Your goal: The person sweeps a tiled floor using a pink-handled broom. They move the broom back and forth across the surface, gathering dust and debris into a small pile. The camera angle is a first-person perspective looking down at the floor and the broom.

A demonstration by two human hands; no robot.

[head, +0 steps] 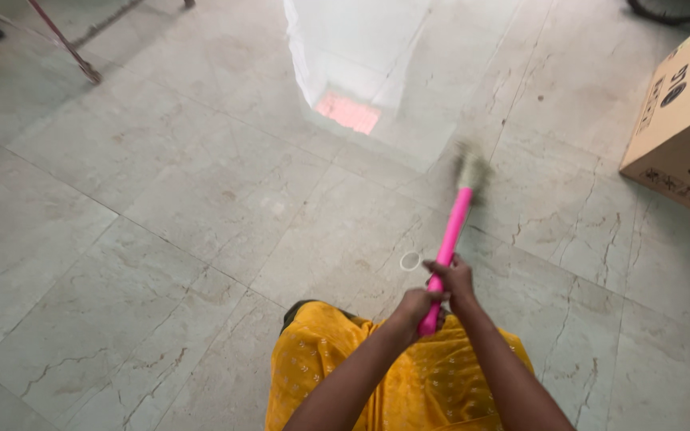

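Item: broom (450, 239) with pink handle and pale bristle head, blurred, bristles meeting the marble floor (161, 207) ahead of the person. Both hands are gripping the handle's lower end, the left hand (415, 307) closing around it nearest the body, the right hand (453, 278) wrapping it just above; both are holding firmly, fingers curled. Yellow garment (337, 363) is hanging below the arms. Small white ring (410, 260) is lying on the floor just beside the handle, left of it. Cardboard box (684, 128) is standing at the right edge, apart from the bristles. Risks, as judged: a wide stroke to the right is likely striking the box; the ring is likely being skipped or flicked away unseen; the glossy floor, glaring with window light, is possibly hiding dust.
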